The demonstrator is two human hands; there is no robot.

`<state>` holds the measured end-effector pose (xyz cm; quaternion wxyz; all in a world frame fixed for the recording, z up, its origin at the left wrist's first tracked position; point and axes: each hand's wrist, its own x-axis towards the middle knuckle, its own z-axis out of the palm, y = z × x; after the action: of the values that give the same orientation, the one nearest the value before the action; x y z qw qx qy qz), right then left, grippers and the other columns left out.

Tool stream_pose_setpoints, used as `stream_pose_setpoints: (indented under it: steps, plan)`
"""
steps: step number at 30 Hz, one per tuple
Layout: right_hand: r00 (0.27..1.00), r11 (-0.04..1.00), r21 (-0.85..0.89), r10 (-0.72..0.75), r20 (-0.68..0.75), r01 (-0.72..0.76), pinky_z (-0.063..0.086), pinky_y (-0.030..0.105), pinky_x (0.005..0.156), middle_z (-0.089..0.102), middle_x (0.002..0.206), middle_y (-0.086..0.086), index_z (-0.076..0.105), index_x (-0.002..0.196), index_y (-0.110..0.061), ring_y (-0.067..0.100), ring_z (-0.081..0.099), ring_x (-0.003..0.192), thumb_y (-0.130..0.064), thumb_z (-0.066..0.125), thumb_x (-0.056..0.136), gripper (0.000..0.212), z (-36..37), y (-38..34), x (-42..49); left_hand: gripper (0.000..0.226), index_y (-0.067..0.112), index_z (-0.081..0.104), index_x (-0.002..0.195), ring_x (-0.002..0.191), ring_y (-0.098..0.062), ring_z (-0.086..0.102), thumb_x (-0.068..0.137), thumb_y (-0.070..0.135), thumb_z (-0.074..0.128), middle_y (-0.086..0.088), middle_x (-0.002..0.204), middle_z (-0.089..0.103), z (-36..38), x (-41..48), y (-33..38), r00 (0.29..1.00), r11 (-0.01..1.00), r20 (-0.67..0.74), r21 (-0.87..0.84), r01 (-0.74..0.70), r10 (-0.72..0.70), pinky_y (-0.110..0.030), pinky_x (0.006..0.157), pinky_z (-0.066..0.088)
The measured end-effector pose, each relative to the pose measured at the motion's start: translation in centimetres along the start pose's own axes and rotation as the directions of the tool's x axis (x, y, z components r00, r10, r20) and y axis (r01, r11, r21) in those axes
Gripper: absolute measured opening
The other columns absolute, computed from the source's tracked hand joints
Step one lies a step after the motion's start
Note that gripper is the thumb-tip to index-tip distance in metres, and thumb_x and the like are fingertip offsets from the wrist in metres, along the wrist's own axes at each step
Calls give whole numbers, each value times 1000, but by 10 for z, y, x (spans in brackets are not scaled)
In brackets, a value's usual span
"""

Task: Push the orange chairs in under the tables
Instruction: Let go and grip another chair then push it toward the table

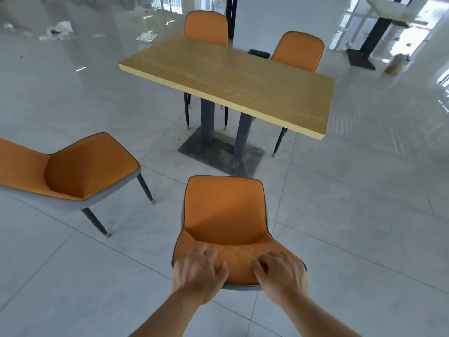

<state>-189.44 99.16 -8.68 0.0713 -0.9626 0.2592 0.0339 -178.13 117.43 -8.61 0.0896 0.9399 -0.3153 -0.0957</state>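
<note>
Left hand (198,276) and right hand (281,276) are both gripping the top of the near orange chair (224,210), sitting short of the bench (228,81). Second chair (73,171) is standing off left; nothing is lying between.

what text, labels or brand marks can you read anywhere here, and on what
None can be read.
Wooden table: bare top, only grain.
Orange chair under both hands, left hand, right hand: no label showing.
Litter on the far floor: too small and blurred to tell.
</note>
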Motion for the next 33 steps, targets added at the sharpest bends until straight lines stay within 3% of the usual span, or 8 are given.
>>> stream_pose_setpoints:
  steps: [4,10,22,29,33]
  plan:
    - [1000,1000,8,9,-11,-9,18,20,50,42,52,-12,41,50,-25,6,41,58,-61,30,85,51,1,-2,13,54,32,51,91,72,-10,45,83,65,8,11,92,55,-1,15,-3,1000,1000,-20,6,-18,18,-25,54,29]
    - [1000,1000,-6,22,-21,-22,22,23,48,43,51,-10,39,49,-25,7,41,56,-58,23,85,52,-4,-2,40,44,32,39,85,68,-11,46,85,64,9,10,90,55,-6,45,-6,997,997,-26,2,-74,74,-25,53,29]
    - [995,999,-4,45,-91,-45,24,27,50,43,54,-9,43,53,-22,8,37,53,-55,21,83,50,-6,24,125,47,29,40,75,59,-11,41,84,61,7,8,72,44,-8,132,8,990,997,-114,28,-75,78,-24,51,27]
    - [993,999,-5,36,-114,-37,42,27,56,52,62,-7,52,59,-22,12,48,62,-55,20,84,52,-10,43,173,44,27,36,70,60,-12,40,83,59,9,6,69,43,-6,180,18,986,997,-152,32,-65,69,-27,50,26]
    - [994,1000,-1,31,-104,-31,44,29,58,51,62,-5,48,57,-23,12,49,62,-54,21,84,49,-13,56,200,44,27,37,69,61,-11,43,83,58,9,7,68,44,-5,205,28,984,998,-170,34,-49,54,-26,49,27]
